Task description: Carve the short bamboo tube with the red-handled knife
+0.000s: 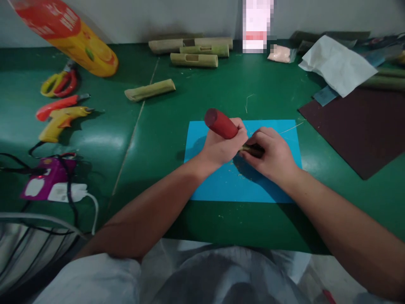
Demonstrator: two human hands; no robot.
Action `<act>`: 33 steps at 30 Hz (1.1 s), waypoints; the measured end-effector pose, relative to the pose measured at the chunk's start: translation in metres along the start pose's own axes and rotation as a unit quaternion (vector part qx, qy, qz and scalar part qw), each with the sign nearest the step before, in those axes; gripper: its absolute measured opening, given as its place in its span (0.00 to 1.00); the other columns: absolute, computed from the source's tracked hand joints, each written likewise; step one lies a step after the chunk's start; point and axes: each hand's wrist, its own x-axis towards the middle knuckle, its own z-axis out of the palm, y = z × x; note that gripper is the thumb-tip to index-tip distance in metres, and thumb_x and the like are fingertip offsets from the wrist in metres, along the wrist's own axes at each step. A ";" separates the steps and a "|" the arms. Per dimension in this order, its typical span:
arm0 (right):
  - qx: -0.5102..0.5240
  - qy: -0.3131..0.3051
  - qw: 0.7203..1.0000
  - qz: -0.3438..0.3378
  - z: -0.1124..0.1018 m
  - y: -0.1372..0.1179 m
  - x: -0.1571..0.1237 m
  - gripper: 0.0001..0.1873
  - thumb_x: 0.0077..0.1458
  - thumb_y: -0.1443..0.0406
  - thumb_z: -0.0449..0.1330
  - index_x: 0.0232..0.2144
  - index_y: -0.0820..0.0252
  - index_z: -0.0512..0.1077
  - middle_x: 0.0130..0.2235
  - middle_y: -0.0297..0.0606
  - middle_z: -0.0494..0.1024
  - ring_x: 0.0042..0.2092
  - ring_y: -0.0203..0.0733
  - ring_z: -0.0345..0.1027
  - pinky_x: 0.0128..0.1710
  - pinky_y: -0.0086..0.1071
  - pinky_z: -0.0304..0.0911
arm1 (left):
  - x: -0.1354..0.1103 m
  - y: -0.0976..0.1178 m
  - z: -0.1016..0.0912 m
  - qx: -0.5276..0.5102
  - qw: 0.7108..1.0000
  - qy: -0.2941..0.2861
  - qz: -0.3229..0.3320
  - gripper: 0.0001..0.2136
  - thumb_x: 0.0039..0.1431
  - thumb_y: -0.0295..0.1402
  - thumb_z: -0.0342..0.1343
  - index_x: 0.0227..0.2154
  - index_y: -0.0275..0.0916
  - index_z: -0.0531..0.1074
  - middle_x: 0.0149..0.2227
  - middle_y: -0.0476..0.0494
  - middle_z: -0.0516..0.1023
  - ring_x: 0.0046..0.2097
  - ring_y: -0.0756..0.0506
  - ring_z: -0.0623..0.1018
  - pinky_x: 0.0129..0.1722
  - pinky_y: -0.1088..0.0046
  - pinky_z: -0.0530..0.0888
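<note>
My left hand [226, 141] is closed around a tool with a thick red handle [221, 123]; the handle tilts up to the left, and its working end is hidden by my fingers. Close beside it, my right hand [270, 152] grips a short bamboo piece [254, 150], partly covered by the fingers. Both hands are over a blue sheet [215, 188] lying on the green table. Small pale shavings [240, 174] are scattered on the sheet below my hands.
Several cut bamboo tubes [194, 60] lie at the back, with one bamboo piece [150, 90] nearer. On the left are a bottle [91, 50], scissors [60, 83], a yellow glue gun [65, 122] and a power strip [47, 179]. A dark board [357, 131] and white paper [338, 65] are on the right.
</note>
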 end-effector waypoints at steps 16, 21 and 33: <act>-0.025 -0.018 0.999 0.020 0.000 -0.001 0.002 0.14 0.55 0.67 0.74 0.35 0.51 0.71 0.39 0.39 0.78 0.43 0.52 0.70 0.43 0.44 0.64 | 0.002 0.008 -0.001 0.026 0.999 0.004 -0.024 0.12 0.60 0.28 0.55 0.22 0.42 0.64 0.25 0.51 0.67 0.31 0.48 0.67 0.35 0.68 0.68; -0.015 -0.017 1.000 0.020 0.000 0.002 0.002 0.14 0.56 0.66 0.74 0.35 0.52 0.71 0.38 0.38 0.78 0.43 0.50 0.70 0.42 0.43 0.63 | 0.002 0.010 -0.001 0.009 0.999 -0.005 -0.038 0.13 0.60 0.26 0.56 0.21 0.42 0.64 0.24 0.51 0.67 0.31 0.48 0.67 0.34 0.69 0.68; 0.008 -0.017 1.000 0.023 -0.001 0.002 0.003 0.12 0.57 0.64 0.73 0.33 0.53 0.72 0.36 0.37 0.75 0.41 0.48 0.68 0.41 0.41 0.61 | 0.008 0.015 -0.012 -0.064 0.993 -0.066 -0.070 0.14 0.54 0.27 0.55 0.16 0.42 0.64 0.20 0.49 0.64 0.27 0.49 0.65 0.29 0.68 0.65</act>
